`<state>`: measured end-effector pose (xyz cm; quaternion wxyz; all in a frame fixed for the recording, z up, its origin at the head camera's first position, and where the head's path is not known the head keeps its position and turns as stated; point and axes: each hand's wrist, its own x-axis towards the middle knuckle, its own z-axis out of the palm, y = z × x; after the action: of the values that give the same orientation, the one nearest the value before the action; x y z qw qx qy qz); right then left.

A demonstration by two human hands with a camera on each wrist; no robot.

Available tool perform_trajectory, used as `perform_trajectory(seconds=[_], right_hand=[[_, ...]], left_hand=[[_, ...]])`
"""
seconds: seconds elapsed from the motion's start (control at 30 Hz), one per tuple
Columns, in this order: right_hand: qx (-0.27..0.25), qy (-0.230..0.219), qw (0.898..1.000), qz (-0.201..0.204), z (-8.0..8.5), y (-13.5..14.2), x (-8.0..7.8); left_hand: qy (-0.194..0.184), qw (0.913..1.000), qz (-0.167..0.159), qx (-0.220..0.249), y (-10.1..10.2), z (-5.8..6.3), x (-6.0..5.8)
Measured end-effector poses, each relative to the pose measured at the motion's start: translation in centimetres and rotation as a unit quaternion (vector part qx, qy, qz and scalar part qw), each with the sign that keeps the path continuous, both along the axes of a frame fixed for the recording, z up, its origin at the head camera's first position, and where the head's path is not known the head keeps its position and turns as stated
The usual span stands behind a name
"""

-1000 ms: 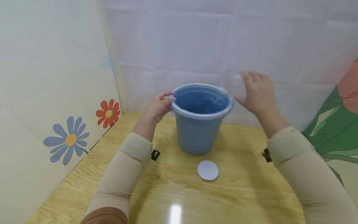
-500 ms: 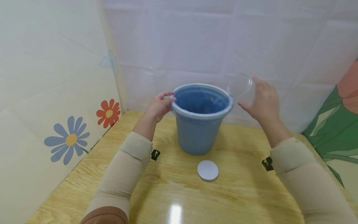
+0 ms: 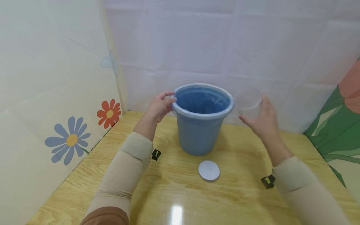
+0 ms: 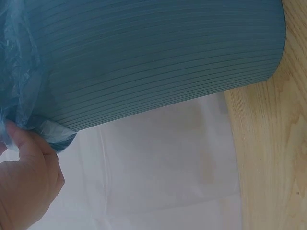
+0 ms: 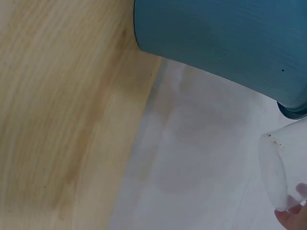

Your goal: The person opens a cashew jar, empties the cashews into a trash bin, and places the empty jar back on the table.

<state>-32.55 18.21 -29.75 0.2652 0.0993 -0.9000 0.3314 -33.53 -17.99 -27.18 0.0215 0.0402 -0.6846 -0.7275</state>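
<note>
A blue trash bin (image 3: 198,134) stands upright on the table. Its pale rim is pinched by my left hand (image 3: 158,107), thumb and fingers on the left side. Clear plastic liner (image 4: 21,57) folds over the rim in the left wrist view, bunched at those fingertips. My right hand (image 3: 265,122) holds a clear plastic tub (image 3: 248,103) up in the air, just right of the bin, its mouth facing up. Small brown specks (image 5: 274,140) cling inside the tub near its bottom in the right wrist view. A round white lid (image 3: 209,171) lies in front of the bin.
The wood-grain table (image 3: 233,193) runs back to a pale cloth wall (image 3: 180,40). Flower-printed sheeting (image 3: 71,140) hangs on the left, and more with green leaves (image 3: 337,134) on the right. Black wrist cameras sit at both cuffs.
My right hand has moved down and slightly right with the tub, away from the bin's rim, turning it more upright. The left hand, bin and lid have stayed in place.
</note>
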Motion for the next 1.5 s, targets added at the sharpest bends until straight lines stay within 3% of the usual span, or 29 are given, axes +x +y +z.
perform_trajectory(seconds=[0.17,0.37,0.47,0.73,1.0,1.17,1.33,1.5], right_hand=[[-0.069,-0.064,0.995,0.008,-1.3,0.4,0.8],[-0.134,-0.143,0.98,0.026,-3.3,1.2,1.1],[-0.158,-0.161,0.974,0.034,-4.8,1.5,0.9],[-0.14,-0.22,0.963,0.075,-8.1,1.4,0.3],[-0.095,-0.258,0.959,0.065,-9.5,1.5,0.1],[-0.058,-0.302,0.949,0.068,-10.3,1.7,0.1],[-0.08,-0.33,0.937,0.087,-10.9,1.8,0.3],[-0.095,-0.322,0.934,0.119,-11.5,2.0,0.2]], left_hand=[[0.002,1.0,-0.003,0.006,-0.1,-0.1,0.0],[0.0,1.0,-0.003,0.001,-0.1,0.0,0.1],[-0.001,1.0,-0.004,0.001,0.0,0.1,0.2],[-0.002,1.0,0.0,0.007,0.1,0.3,0.2],[-0.005,1.0,-0.001,0.008,0.1,0.3,0.3],[-0.005,1.0,-0.001,0.006,0.1,0.4,0.2],[-0.006,1.0,-0.001,0.004,0.1,0.4,0.2],[-0.006,1.0,0.001,0.001,0.0,0.3,0.2]])
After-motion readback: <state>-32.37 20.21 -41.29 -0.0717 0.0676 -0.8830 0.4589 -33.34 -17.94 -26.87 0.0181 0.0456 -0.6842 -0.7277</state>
